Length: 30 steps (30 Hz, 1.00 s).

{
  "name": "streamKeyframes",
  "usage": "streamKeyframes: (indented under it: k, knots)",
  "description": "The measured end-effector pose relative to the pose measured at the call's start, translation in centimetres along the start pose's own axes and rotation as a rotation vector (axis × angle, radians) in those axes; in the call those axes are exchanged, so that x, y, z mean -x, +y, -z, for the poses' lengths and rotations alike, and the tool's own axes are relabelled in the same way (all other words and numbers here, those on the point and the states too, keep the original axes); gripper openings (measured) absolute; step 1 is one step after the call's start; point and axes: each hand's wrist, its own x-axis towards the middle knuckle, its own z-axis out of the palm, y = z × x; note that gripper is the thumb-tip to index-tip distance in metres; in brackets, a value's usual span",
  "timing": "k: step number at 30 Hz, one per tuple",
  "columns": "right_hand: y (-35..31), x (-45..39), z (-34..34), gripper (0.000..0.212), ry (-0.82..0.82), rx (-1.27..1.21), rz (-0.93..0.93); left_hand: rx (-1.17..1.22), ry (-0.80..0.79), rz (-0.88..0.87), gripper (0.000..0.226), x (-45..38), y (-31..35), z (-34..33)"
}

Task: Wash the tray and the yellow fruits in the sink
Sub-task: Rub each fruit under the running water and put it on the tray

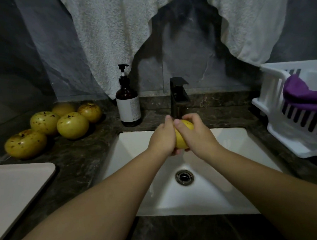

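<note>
One white sink [229, 152] is sitting at the centre, sunk in a dark stone counter [79, 160]. Two pale towels [113, 39] are hanging at twelve o'clock. One white dish rack [276, 132] with a purple cloth [303, 94] is standing at three o'clock; one pale tray [19, 185] is lying flat at eight o'clock. Five spotted yellow fruits [72, 125] are resting at ten o'clock, stem ends upward. A sixth yellow fruit [181, 137] is being held over the basin below the one black tap [179, 96], its long axis running six to twelve. It is being clasped by the left hand [163, 136] and right hand [195, 134], fingers curled round it. One brown pump bottle [128, 101] is standing at eleven o'clock; its label cannot be read.
</note>
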Motion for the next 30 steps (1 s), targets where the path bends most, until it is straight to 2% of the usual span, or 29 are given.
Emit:
streamKeyframes:
  k: [1,2,4,5,6,7,10,12,14,17,19,23,25,27,30]
  knots:
    - [-0.1,0.0,0.0,0.051,-0.013,-0.005,0.002,-0.021,-0.003,-0.023,0.061,0.1,0.0,0.0]
    - [-0.4,-0.1,-0.1,0.047,-0.041,-0.119,-0.098,-0.091,0.005,-0.104,0.061,0.3,-0.2,-0.2]
    - [-0.9,-0.2,-0.3,0.044,-0.122,-0.517,-0.443,-0.282,0.049,-0.279,0.059,0.6,-0.8,-0.3]
    - [-0.9,-0.1,-0.4,0.047,-0.144,-0.634,-0.551,-0.329,0.064,-0.302,0.059,0.5,-1.0,-0.3]
    - [-0.8,0.0,-0.4,0.052,-0.153,-0.637,-0.579,-0.331,0.056,-0.282,0.057,0.3,-1.0,-0.3]
    - [-0.4,0.1,-0.4,0.058,-0.140,-0.535,-0.521,-0.299,0.040,-0.236,0.056,0.1,-0.8,-0.3]
    - [0.0,0.5,-0.4,0.071,-0.051,-0.106,-0.098,-0.154,0.043,-0.120,0.062,-0.4,-0.2,0.1]
    - [-0.1,0.1,-0.4,0.064,-0.039,-0.081,-0.021,-0.110,0.050,-0.144,0.060,-0.2,-0.2,0.3]
    - [-0.4,-0.2,-0.5,0.063,-0.057,-0.195,-0.188,-0.118,0.026,-0.223,0.054,0.4,-0.7,0.2]
    - [-0.6,-0.2,-0.2,0.074,-0.180,-0.473,-0.589,-0.209,-0.009,-0.254,0.078,0.7,-0.9,-0.1]
    - [-0.3,-0.1,0.1,0.073,-0.194,-0.486,-0.566,-0.179,-0.033,-0.222,0.077,0.4,-0.7,-0.3]
    - [0.2,0.5,0.2,0.051,-0.135,-0.129,-0.098,0.045,-0.119,0.033,0.066,-0.1,-0.3,0.0]
    - [0.2,0.3,0.1,0.047,-0.141,-0.063,-0.022,0.094,-0.125,0.058,0.063,0.0,-0.4,0.2]
    - [-0.3,0.0,0.0,0.041,-0.135,-0.138,-0.146,0.075,-0.110,-0.050,0.052,0.1,-0.8,0.2]
    - [-0.7,-0.2,0.2,0.052,-0.183,-0.444,-0.507,0.028,-0.122,-0.212,0.037,0.4,-1.2,0.2]
